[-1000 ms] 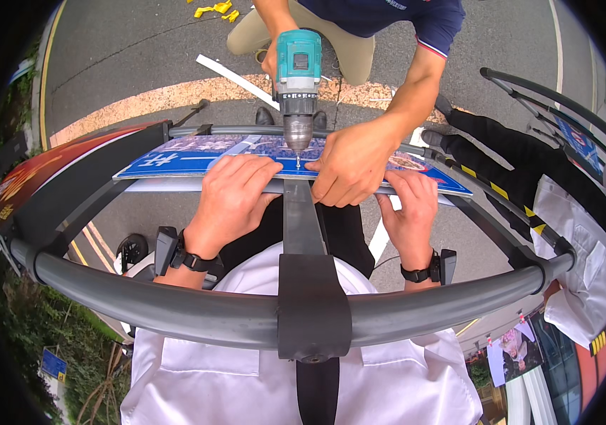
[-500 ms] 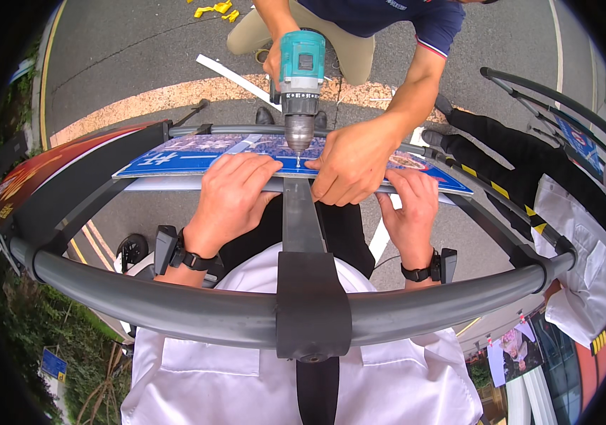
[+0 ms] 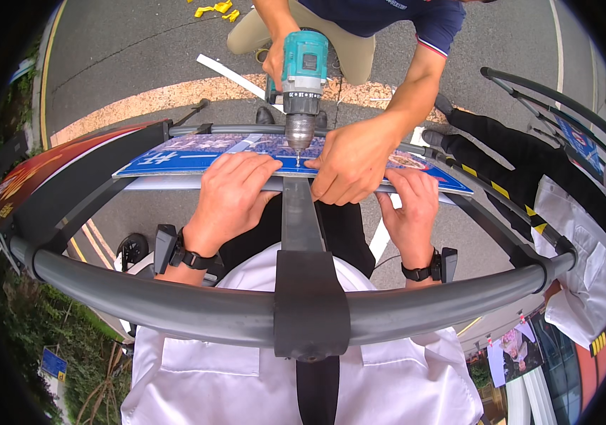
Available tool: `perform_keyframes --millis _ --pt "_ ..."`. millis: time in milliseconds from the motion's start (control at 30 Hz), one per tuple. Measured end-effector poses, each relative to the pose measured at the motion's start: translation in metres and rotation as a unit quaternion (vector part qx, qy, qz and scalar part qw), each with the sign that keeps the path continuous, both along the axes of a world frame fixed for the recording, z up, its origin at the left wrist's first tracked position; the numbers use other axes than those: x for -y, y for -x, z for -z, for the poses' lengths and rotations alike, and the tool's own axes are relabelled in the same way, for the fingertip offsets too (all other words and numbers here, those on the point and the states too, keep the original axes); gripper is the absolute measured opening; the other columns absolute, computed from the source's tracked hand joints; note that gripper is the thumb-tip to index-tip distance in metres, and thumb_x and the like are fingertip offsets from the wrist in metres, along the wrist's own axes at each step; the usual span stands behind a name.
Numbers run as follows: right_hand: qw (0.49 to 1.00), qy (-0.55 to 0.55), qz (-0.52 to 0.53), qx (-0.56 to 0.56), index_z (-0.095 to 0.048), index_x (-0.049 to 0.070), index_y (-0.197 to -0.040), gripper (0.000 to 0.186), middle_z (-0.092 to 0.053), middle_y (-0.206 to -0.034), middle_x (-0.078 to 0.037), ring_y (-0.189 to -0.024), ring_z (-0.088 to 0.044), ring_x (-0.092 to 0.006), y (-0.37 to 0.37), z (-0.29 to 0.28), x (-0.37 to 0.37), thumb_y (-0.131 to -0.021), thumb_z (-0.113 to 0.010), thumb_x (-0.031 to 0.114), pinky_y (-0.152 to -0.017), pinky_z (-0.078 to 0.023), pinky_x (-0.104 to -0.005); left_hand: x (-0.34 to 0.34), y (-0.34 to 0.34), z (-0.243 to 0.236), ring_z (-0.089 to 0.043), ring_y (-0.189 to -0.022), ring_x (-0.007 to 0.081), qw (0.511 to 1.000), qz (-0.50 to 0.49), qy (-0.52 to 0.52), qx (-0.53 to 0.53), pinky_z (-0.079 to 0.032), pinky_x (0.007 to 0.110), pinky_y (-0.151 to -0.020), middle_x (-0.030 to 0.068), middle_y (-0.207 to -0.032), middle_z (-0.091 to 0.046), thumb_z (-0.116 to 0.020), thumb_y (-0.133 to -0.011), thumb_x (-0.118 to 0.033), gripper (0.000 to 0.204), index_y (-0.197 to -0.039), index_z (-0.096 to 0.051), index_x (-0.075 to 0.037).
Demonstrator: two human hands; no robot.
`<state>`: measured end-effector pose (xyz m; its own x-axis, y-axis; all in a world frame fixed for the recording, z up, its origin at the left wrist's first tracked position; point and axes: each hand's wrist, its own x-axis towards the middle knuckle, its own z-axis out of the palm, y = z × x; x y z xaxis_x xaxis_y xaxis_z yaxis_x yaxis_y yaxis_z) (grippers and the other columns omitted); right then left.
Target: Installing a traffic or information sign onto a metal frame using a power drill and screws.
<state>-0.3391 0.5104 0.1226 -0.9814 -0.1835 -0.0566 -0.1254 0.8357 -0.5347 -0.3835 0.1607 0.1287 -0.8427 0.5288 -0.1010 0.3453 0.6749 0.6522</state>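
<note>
My left hand (image 3: 232,200) grips the near edge of a blue sign board (image 3: 196,161), fingers on top and thumb below. My right hand (image 3: 414,212) pinches the same edge farther right. Across from me a person holds a teal cordless drill (image 3: 306,62) upright, its bit on the board's near edge above a grey metal bar (image 3: 303,219). That person's other hand (image 3: 352,159) presses the board just right of the bit, covering part of it. Beneath the blue board a second pale panel (image 3: 168,183) shows.
A thick grey tube (image 3: 168,304) of the frame crosses in front of my chest, with a black joint (image 3: 311,301) at its middle. On the right stands another person in a white shirt (image 3: 586,248). A white strip (image 3: 228,76) and yellow scraps (image 3: 214,8) lie on the road.
The drill's body has tilted slightly to the right, its bit staying at the same spot. My hands and the board have hardly moved.
</note>
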Motion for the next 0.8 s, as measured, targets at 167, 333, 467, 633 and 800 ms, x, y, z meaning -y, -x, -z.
perform_keyframes --millis 167,333,467,633,800 --pt "1.000 -0.002 -0.003 -0.005 -0.079 0.009 -0.120 0.047 -0.078 -0.115 -0.007 -0.110 -0.072 -0.0325 0.001 0.000 0.000 -0.076 -0.094 0.003 -0.097 -0.051 -0.0473 0.000 0.001 -0.001 -0.076 -0.118 0.0368 1.000 -0.001 -0.004 -0.002 -0.059 0.048 -0.099 0.0129 -0.125 -0.081 -0.090 -0.070 0.001 0.062 -0.131 -0.078 -0.004" --pt "1.000 -0.001 -0.004 -0.005 -0.079 0.009 -0.120 0.047 -0.078 -0.115 -0.007 -0.111 -0.072 -0.0328 -0.001 0.001 -0.001 -0.076 -0.094 0.003 -0.098 -0.051 -0.0477 0.000 -0.001 0.000 -0.076 -0.118 0.0373 1.000 0.001 -0.001 0.001 -0.059 0.048 -0.099 0.0140 -0.126 -0.081 -0.090 -0.071 0.001 0.062 -0.132 -0.077 -0.005" --pt "1.000 -0.002 -0.005 0.004 -0.080 0.008 -0.123 0.050 -0.079 -0.119 -0.009 -0.115 -0.071 -0.0338 -0.003 0.004 -0.002 -0.075 -0.096 0.004 -0.101 -0.051 -0.0479 0.001 -0.002 0.001 -0.076 -0.118 0.0378 1.000 -0.001 0.001 -0.004 -0.059 0.049 -0.100 0.0144 -0.127 -0.081 -0.090 -0.071 0.002 0.063 -0.132 -0.077 -0.005" --pt "1.000 -0.006 -0.004 -0.001 -0.079 0.010 -0.123 0.048 -0.078 -0.120 -0.008 -0.116 -0.070 -0.0333 -0.006 0.006 -0.002 -0.078 -0.094 0.006 -0.102 -0.050 -0.0482 0.001 -0.002 0.003 -0.076 -0.121 0.0383 1.000 -0.001 0.000 -0.016 -0.059 0.050 -0.101 0.0139 -0.128 -0.081 -0.091 -0.073 -0.001 0.062 -0.133 -0.077 -0.006" --pt "1.000 -0.019 -0.010 0.009 -0.079 0.009 -0.127 0.052 -0.078 -0.122 -0.008 -0.118 -0.070 -0.0337 0.000 0.002 0.001 -0.078 -0.096 0.010 -0.104 -0.050 -0.0488 0.002 -0.001 0.006 -0.078 -0.117 0.0355 0.999 -0.001 0.012 -0.039 -0.061 0.047 -0.099 0.0115 -0.125 -0.083 -0.090 -0.081 -0.011 0.050 -0.129 -0.078 -0.008"
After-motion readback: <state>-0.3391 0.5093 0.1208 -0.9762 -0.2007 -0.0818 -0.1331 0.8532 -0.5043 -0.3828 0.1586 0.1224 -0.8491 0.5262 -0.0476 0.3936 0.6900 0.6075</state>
